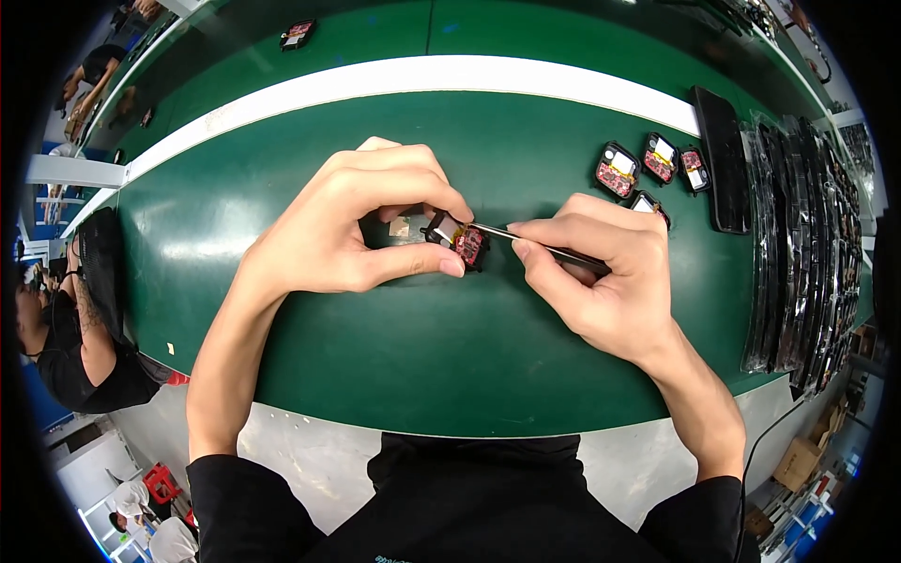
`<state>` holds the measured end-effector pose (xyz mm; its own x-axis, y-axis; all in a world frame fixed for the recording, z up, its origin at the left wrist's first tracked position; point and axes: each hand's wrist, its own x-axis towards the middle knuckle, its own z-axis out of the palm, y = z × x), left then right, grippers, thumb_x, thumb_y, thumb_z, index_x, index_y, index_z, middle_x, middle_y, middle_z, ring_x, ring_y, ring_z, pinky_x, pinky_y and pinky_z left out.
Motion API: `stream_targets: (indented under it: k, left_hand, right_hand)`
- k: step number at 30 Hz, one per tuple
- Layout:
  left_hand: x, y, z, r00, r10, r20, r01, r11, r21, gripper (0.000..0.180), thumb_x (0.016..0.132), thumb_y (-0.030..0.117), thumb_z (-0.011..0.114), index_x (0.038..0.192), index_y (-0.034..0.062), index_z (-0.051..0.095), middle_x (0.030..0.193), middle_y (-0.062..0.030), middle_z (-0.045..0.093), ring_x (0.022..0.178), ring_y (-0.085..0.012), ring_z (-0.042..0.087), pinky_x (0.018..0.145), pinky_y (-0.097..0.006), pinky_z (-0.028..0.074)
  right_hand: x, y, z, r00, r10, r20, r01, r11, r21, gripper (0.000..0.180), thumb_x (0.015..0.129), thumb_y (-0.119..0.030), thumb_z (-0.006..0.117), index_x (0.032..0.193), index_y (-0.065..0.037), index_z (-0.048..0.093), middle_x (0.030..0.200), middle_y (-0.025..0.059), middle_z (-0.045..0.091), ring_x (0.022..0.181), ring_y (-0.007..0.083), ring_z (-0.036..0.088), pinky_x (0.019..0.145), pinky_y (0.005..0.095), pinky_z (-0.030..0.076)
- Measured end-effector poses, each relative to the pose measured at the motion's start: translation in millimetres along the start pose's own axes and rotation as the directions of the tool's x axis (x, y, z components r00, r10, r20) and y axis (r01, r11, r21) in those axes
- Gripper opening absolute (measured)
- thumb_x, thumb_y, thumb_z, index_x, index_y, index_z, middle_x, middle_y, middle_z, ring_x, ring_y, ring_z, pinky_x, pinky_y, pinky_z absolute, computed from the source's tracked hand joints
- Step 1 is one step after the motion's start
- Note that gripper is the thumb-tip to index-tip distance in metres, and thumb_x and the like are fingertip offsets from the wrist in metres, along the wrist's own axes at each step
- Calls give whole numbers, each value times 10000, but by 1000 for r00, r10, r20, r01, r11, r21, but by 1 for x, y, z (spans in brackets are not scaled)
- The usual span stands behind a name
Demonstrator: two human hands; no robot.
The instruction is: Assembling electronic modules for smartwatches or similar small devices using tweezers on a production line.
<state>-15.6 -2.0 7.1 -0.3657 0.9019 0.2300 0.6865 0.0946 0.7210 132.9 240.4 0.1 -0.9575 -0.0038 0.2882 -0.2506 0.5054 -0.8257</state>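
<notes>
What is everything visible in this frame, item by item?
small module: one, black frame with red board, centre of the belt, pinched in the left hand.
tweezers: one, dark and slim, in the right hand, tip at the module.
spare modules: at least four, black and red, on the belt to the right.
black trays: a stack, glossy black, right edge.
lone module: one, black and red, far side of the belt.
green belt: one, with a white stripe.
left hand: fingers closed on the module.
right hand: fingers gripping the tweezers.
</notes>
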Motion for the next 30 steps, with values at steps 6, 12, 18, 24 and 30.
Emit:
stream_targets:
  k: [6,12,18,24,30]
  left_hand:
    - [3,-2,2,1000,-5,3,5,1000,-4,394,757,196,1006,1091,56,852,958,-41,763,821,-186,630,650,-306,453]
    - [0,0,2,1000,-29,-5,29,1000,-8,412,737,193,1014,1089,56,849,950,-37,761,805,-183,610,655,-309,449]
    - [2,2,1,1000,-7,-3,7,1000,24,463,709,196,1029,1114,71,846,929,-20,742,720,-153,544,709,-296,429]
    - [4,4,10,996,49,-75,-38,990,135,545,700,231,1045,1176,87,822,923,4,705,748,-149,552,737,-294,439]
    - [5,5,10,998,30,-54,-23,991,132,542,717,228,1041,1196,102,821,928,9,701,821,-153,568,720,-294,437]
  right_hand:
    - [-2,7,2,997,-78,-25,78,997,6,125,868,49,811,990,37,832,693,65,647,524,143,571,461,317,391]
    - [-2,6,4,994,-104,-33,104,995,0,134,856,56,810,987,37,829,680,67,633,520,152,566,461,323,394]
    - [-5,1,-2,990,-124,-67,121,991,-51,146,851,46,819,995,33,836,681,60,637,519,145,559,459,321,389]
    - [1,1,-18,970,-124,-208,114,992,-58,173,873,31,838,1045,36,843,686,53,645,538,108,543,476,293,363]
    - [3,5,-22,962,-130,-241,126,992,-32,171,899,31,838,1070,43,839,691,54,650,555,99,539,493,283,360]
